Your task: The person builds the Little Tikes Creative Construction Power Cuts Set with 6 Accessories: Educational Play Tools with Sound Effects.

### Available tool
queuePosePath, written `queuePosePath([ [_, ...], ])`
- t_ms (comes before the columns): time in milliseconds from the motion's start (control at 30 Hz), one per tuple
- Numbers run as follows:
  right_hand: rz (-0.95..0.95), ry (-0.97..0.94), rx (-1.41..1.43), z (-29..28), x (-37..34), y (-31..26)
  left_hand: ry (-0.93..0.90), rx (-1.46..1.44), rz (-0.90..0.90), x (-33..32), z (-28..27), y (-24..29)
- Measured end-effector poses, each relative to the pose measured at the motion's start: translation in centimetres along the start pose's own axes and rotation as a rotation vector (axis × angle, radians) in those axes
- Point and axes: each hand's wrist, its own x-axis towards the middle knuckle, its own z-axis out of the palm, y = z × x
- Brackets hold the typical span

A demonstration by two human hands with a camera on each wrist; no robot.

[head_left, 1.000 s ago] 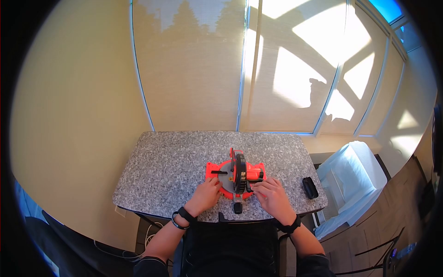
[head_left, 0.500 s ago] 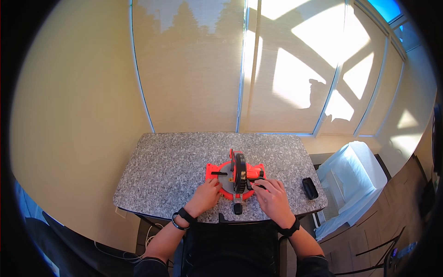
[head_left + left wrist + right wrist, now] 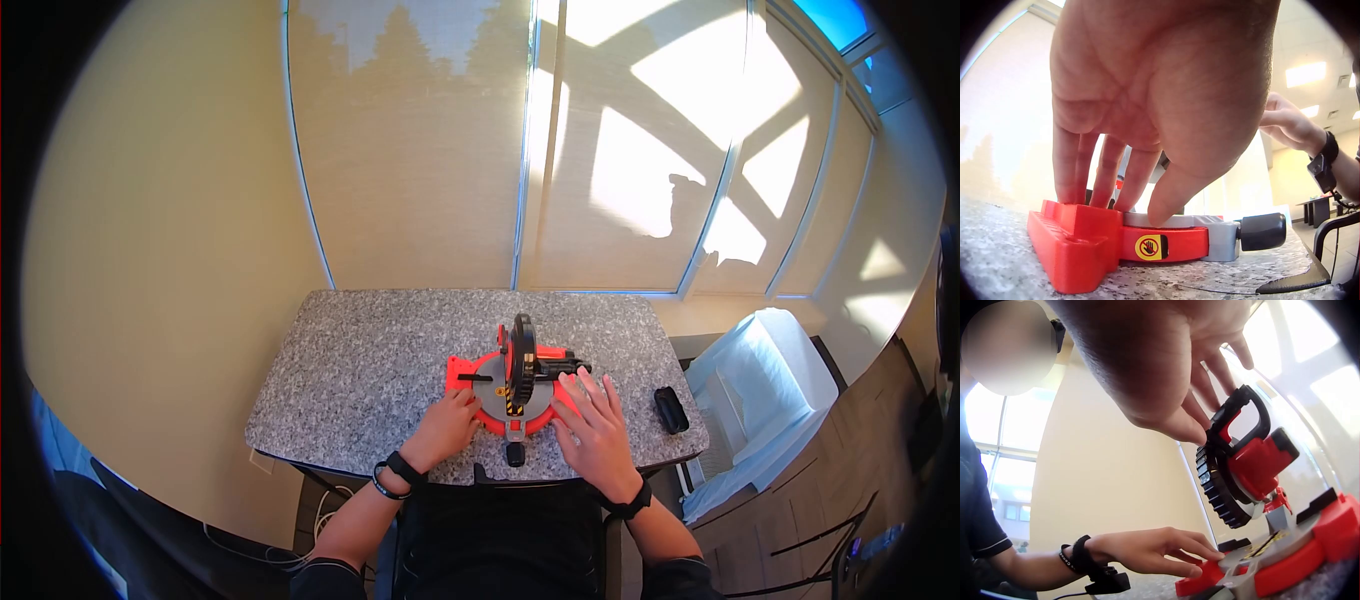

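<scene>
A red, black and grey toy miter saw (image 3: 522, 365) stands upright on the granite-patterned table, its head raised above the round grey turntable (image 3: 489, 401). My left hand (image 3: 446, 432) rests on the left end of the red base (image 3: 1079, 250). Its fingers reach straight down onto the red block, with the thumb at the turntable's rim. Beside the saw's right side, my right hand (image 3: 598, 437) has its fingers extended and spread. In the right wrist view, its thumb overlaps the lower end of the black loop handle (image 3: 1263, 419), and the palm is bare.
A small black case (image 3: 671, 410) lies near the table's right edge. Past that edge stands a chair under a pale blue cover (image 3: 765, 400). A black piece (image 3: 482, 470) sits at the front edge. Window shades (image 3: 410, 180) rise behind the table (image 3: 340, 380).
The saw's head has swung up off the turntable, uncovering the striped slot. My right hand has let go of the handle and straightened its fingers. My left hand has stayed in place.
</scene>
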Motion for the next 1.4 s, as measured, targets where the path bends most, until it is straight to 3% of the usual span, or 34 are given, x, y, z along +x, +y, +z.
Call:
queuePosePath([
  [267,-0.014,0.028,0.085,0.7,-1.2,0.5,0.003,-0.002,0.003,0.0,0.2,-0.1],
  [433,0.077,-0.185,0.116,2.2,-2.5,1.9,0.010,-0.005,0.002,0.0,0.1,0.0],
  [733,0.162,-0.369,0.077,4.8,-3.6,4.2,0.023,-0.046,0.002,-0.2,-0.3,-0.1],
  [1000,0.169,-0.346,0.064,5.6,-3.5,4.8,0.007,-0.212,0.008,-1.6,-1.5,-0.4],
  [1400,0.171,-0.338,0.042,6.1,-4.4,4.8,-0.114,-0.147,-0.065,-3.9,-2.6,-0.6],
])
